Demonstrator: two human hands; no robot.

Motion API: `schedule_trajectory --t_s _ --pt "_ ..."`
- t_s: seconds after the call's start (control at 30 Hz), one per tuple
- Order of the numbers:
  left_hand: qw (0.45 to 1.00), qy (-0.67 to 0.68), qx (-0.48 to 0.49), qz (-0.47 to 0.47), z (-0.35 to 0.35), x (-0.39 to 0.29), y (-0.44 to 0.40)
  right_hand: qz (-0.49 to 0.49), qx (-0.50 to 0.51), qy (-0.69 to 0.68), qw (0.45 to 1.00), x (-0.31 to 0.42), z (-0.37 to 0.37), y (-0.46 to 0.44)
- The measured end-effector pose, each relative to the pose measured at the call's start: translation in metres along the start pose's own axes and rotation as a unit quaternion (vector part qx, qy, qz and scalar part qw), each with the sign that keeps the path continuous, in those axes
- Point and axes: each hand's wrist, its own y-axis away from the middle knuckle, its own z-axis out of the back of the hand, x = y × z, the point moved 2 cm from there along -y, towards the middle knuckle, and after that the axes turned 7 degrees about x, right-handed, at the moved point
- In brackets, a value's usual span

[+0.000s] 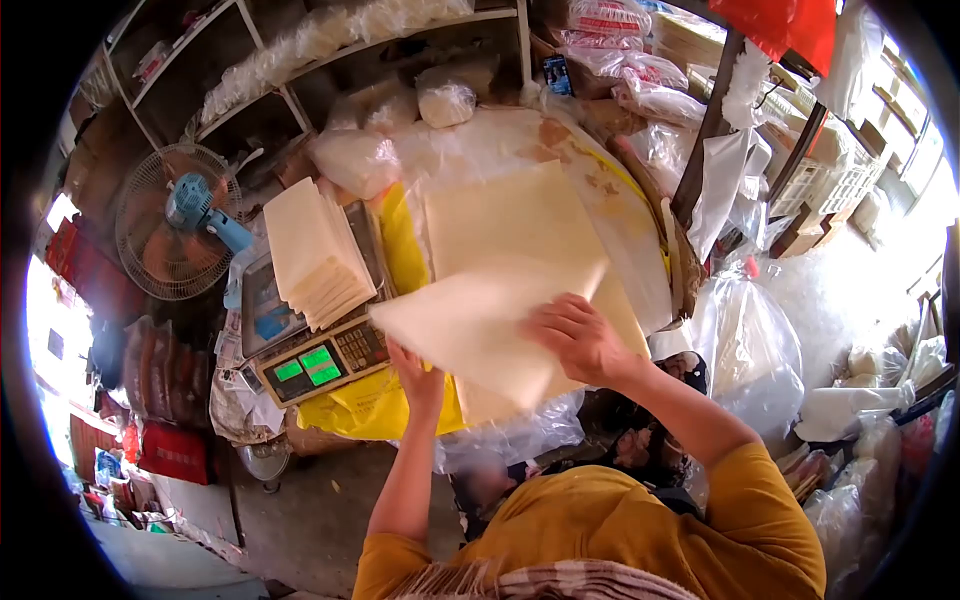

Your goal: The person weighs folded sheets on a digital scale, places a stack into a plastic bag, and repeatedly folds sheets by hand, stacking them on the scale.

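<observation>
A pale cream sheet is lifted and partly blurred over a flat stack of similar sheets on the table. At the sheet's left edge, my left hand grips it, the fingertips partly hidden beneath. My right hand lies on the sheet's right part, its fingers bent and smeared by motion. Left of the stack, a folded pile of cream sheets rests on a scale with green displays. Yellow plastic shows beside and under the scale.
A fan stands at the left. Bagged goods sit at the table's back, below shelves holding more bags. Clear plastic hangs at the table's front edge. A large clear bag is at the right, near a post.
</observation>
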Motion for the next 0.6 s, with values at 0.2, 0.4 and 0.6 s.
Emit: schedule_trajectory --t_s 0.2,0.4,0.6 --pt "0.924 -0.087 0.332 -0.168 -0.004 0.03 0.025 -0.131 0.094 -0.206 0.965 -0.045 -0.039 0.103" --pt "0.95 0.075 0.223 0.205 -0.02 0.013 0.021 -0.482 0.102 -0.248 0.834 -0.092 -0.057 0.104" --pt "0.892 -0.371 0.242 -0.091 -0.047 -0.002 0.02 -0.411 0.08 -0.093 0.903 -0.083 -0.055 0.074"
